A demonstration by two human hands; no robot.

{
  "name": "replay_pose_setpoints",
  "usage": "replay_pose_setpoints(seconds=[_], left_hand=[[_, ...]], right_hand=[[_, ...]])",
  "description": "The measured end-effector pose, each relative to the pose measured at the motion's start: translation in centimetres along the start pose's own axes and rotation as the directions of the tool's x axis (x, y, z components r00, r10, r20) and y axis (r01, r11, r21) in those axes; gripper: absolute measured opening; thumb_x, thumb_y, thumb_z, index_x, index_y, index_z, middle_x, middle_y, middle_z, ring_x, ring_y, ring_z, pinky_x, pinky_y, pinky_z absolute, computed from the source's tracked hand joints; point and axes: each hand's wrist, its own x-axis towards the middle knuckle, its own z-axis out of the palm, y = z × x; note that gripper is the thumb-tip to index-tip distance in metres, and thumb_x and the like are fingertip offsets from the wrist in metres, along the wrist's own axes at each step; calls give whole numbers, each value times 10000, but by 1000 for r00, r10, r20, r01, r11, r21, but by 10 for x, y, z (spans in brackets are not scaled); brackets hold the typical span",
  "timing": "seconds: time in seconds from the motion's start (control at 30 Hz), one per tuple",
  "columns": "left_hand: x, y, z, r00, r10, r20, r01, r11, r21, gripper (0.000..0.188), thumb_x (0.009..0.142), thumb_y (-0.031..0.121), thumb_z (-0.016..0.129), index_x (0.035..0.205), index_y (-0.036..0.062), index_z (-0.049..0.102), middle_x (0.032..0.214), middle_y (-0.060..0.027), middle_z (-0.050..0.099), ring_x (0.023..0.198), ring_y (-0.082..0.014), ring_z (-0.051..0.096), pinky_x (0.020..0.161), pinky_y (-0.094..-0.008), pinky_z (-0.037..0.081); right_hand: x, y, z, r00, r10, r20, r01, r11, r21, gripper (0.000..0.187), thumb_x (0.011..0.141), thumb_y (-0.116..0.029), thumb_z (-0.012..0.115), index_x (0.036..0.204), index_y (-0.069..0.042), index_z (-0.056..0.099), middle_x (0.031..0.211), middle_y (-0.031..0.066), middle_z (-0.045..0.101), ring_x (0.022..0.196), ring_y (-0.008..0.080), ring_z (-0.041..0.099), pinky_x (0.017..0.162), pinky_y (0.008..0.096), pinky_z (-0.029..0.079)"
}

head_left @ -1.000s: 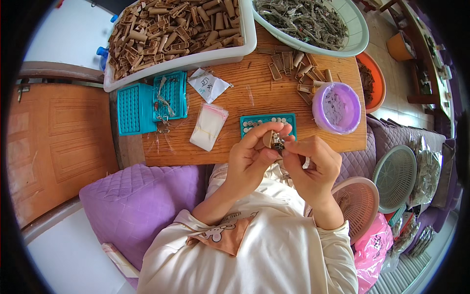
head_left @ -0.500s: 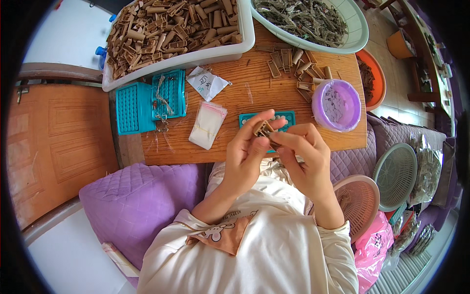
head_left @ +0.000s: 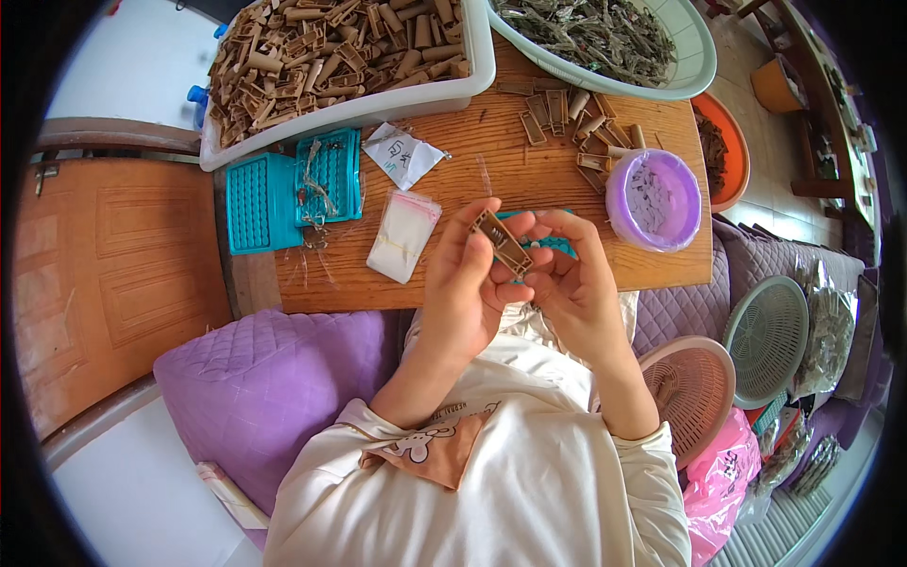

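Observation:
My left hand (head_left: 463,274) grips a brown plastic casing (head_left: 502,244), a narrow open-sided shell tilted with its hollow face toward me. Inside it shows a small coiled spring. Close by its lower right end is my right hand (head_left: 576,283), thumb and fingers curled in; whatever small thing they may hold is hidden. Behind both hands a teal tray (head_left: 559,244) with small round pale pieces is partly covered. To the right stands a purple tub (head_left: 696,200) with small metal pieces in it. Several loose brown casings (head_left: 557,111) lie beyond.
A white bin (head_left: 480,83) heaped with brown casings fills the far left. Beside it is a pale green basket (head_left: 701,68) of metallic strips. Teal trays (head_left: 257,203), clear bags (head_left: 402,238) and a white packet (head_left: 404,156) lie on the wooden table (head_left: 364,295).
The casing has been turned so that its open side and length now face me. My right fingers have drawn back from inside it toward its lower end.

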Motion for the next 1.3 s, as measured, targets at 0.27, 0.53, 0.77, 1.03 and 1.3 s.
replay_pose_setpoints(seconds=[0.27, 0.53, 0.77, 1.03, 1.3], left_hand=[[13, -6, -11, 995, -93, -22, 86, 973, -212, 332, 907, 184, 415, 1201, 33, 381, 1133, -169, 514, 1038, -285, 530, 833, -365, 508], [13, -21, -4, 989, 147, -10, -132, 912, 389, 297, 899, 100, 437, 1183, 16, 408, 1090, -100, 528, 989, -131, 520, 822, -242, 443], [28, -15, 11, 990, 128, 66, -144, 902, 406, 276, 893, 78, 451, 1157, 0, 442, 983, -46, 530, 868, -77, 499, 774, -215, 416], [35, -17, 6, 973, 190, 128, -229, 801, 552, 287, 896, 96, 451, 1175, 30, 440, 1018, -72, 552, 889, -88, 523, 775, -210, 435], [24, 22, -40, 982, 147, -122, -78, 893, 444, 393, 883, 203, 480, 1213, 5, 405, 1011, -155, 577, 793, -200, 623, 665, -267, 543]], right_hand=[[24, 1, -20, 991, -103, 88, 123, 957, -262, 455, 673, 82, 547, 1113, 4, 464, 925, 95, 578, 857, 159, 571, 733, 271, 472], [36, 5, -9, 995, -100, 9, 97, 942, -322, 352, 682, 15, 551, 1033, 14, 521, 839, 94, 609, 793, 158, 594, 703, 269, 472], [48, -7, -25, 985, -6, 174, 27, 992, -122, 256, 700, 7, 552, 954, 23, 531, 767, 64, 588, 718, 110, 551, 648, 261, 465], [55, -9, -24, 991, 30, 133, 22, 930, -367, 271, 697, -22, 615, 954, 14, 537, 827, 84, 587, 752, 127, 571, 667, 260, 463], [36, 31, -41, 997, -72, -9, 45, 713, -700, 257, 719, -39, 624, 964, -12, 552, 811, 126, 576, 720, 233, 576, 623, 313, 465]])
